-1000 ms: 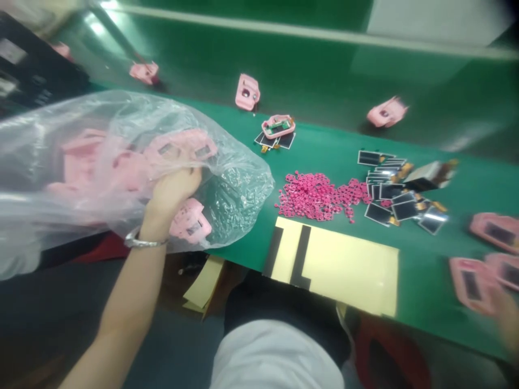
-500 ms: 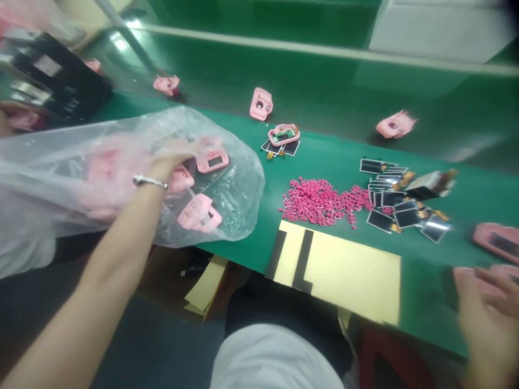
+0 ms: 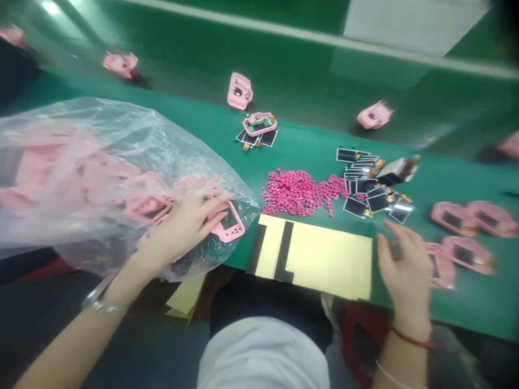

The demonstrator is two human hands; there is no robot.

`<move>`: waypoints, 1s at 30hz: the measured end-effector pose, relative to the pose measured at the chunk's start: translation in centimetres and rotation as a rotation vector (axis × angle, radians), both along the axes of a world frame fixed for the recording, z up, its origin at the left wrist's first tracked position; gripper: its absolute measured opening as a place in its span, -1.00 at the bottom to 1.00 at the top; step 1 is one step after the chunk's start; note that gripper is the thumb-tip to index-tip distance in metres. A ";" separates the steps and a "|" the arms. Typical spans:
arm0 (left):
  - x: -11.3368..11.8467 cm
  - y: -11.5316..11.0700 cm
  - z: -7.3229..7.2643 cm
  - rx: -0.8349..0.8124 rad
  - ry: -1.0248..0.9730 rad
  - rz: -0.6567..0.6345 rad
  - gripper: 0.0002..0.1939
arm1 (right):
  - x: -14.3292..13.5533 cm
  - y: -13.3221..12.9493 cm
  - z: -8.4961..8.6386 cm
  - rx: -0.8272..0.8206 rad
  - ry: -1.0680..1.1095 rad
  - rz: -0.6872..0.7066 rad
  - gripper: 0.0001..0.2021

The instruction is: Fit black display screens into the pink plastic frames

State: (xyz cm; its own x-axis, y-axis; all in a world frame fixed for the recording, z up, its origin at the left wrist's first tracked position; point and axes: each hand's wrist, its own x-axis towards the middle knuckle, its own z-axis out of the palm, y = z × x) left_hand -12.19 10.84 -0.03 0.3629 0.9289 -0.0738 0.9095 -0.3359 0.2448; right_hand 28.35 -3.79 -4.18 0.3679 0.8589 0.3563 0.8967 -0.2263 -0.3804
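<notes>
My left hand (image 3: 184,224) is at the mouth of a clear plastic bag (image 3: 170,135) filled with pink plastic shells. Its fingers are closed on one pink shell (image 3: 233,229), which has a screen window and small round button holes. More shells lie behind it, blurred by the plastic. Over the table on the right, my right hand (image 3: 407,265) holds nothing, its thumb and fingers apart. Beside it lie several pink shells with screens fitted (image 3: 466,256). A yellow board (image 3: 328,259) with black tape strips lies between my hands.
Beyond the board are a heap of small magenta button pieces (image 3: 292,192) and a pile of small display screens (image 3: 377,200). An opened pink case with a green circuit board (image 3: 259,125) rests on more screens. Pink camera-like cases (image 3: 240,92) stand along the back.
My left hand has come rightward through the bag and now grips a shell. My right hand has left the shells at the right and moved toward the board. The view has shifted.
</notes>
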 end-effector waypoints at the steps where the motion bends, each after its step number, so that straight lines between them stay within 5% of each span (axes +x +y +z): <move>1: 0.3 -1.0 0.0 0.057 0.027 -0.002 -0.61 | 0.0 0.5 -0.2 -0.015 -0.040 0.048 -0.62; 4: 0.8 -3.8 0.2 0.228 0.101 0.235 -0.58 | 0.7 2.3 -0.6 -0.069 -0.169 0.098 -0.55; 6: 1.2 -5.0 0.4 0.112 0.201 0.373 -0.54 | 1.3 3.3 -0.7 -0.125 -0.220 0.075 -0.50; 10: 2.5 -5.4 0.5 -0.180 0.247 0.343 -0.56 | 1.7 4.1 -0.3 -0.232 -0.281 0.081 -0.55; 15: 2.9 -5.0 0.1 -0.154 -0.082 0.303 -0.73 | 1.0 3.1 0.0 -0.197 -0.305 0.206 -0.60; 19: 3.5 -5.4 -0.3 -0.248 -0.620 0.495 -0.81 | 1.0 3.2 -0.6 -0.145 -0.363 0.232 -0.66; 24: 6.7 -6.1 1.8 -1.016 -1.692 0.855 -0.86 | 0.7 3.4 -1.1 -0.048 -0.265 -0.006 -0.57; 27: 9.5 -6.6 3.1 -1.234 -1.930 0.962 -0.78 | -1.6 2.8 -0.4 0.097 0.041 -0.153 -0.56; 30: 11.9 -7.3 2.8 -1.350 -2.019 0.975 -0.79 | -5.4 1.2 1.1 0.146 0.398 -0.252 -0.57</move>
